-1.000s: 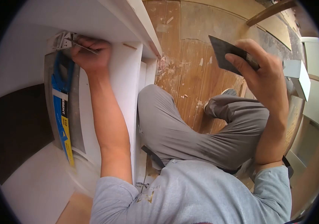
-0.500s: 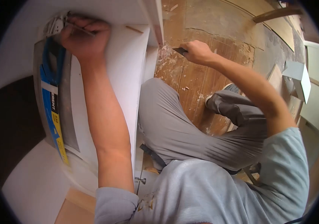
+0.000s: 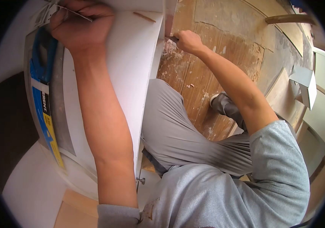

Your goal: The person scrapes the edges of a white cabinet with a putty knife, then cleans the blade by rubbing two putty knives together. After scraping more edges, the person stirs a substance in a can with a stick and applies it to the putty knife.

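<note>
My left hand [image 3: 84,28] is at the upper left, over a white cabinet surface [image 3: 128,49]. Its fingers are curled round a thin, light-coloured rod [image 3: 80,16] that sticks out across the palm side. A handsaw with a blue handle [image 3: 41,57] lies beside that wrist, its blade in a blue and yellow sleeve [image 3: 48,129]. My right hand [image 3: 189,41] is closed at the edge of a white upright panel [image 3: 170,17]. It grips a dark, flat tool [image 3: 173,38], whose far end is hidden by the panel.
White wood chips [image 3: 191,85] and flakes litter the brown wooden floor [image 3: 208,64]. A small wood strip [image 3: 144,16] lies on the white surface. A white box-like piece [image 3: 306,85] stands at right, near leaning boards [image 3: 278,87]. A curved wooden bar [image 3: 289,19] crosses the upper right.
My right hand has moved left and slightly up, bringing the dark tool to the panel's edge. My left hand appears higher and farther left, as the whole view has shifted a little.
</note>
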`<action>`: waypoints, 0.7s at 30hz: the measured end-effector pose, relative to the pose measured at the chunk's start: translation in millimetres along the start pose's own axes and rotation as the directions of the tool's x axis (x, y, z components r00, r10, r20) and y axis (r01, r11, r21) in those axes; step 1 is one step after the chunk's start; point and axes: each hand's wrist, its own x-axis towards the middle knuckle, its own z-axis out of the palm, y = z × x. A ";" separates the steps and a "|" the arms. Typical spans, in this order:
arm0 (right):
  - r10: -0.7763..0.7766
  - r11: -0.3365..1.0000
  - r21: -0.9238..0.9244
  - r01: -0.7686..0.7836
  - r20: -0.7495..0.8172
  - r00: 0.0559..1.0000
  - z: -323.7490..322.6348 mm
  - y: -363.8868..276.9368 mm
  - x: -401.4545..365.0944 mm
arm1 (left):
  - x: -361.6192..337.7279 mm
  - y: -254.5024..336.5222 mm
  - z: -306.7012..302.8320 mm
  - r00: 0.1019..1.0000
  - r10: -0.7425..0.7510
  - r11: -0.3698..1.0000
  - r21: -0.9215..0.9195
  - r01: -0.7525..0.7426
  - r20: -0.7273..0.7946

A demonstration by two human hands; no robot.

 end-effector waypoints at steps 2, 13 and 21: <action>0.004 1.000 -0.007 -0.004 -0.003 1.000 1.6 -2.3 -1.4 | 1.2 0.4 0.8 1.000 -0.022 1.000 -0.017 0.022 0.004; -0.037 0.993 0.109 0.050 -0.115 0.993 -8.1 0.5 -24.2 | 2.2 5.7 -2.1 0.998 -0.061 0.998 -0.016 0.062 0.007; 0.133 0.986 0.106 -0.129 -0.031 0.991 -3.1 -9.9 -38.3 | -0.1 16.3 -12.1 0.974 -0.118 0.989 -0.113 0.097 -0.193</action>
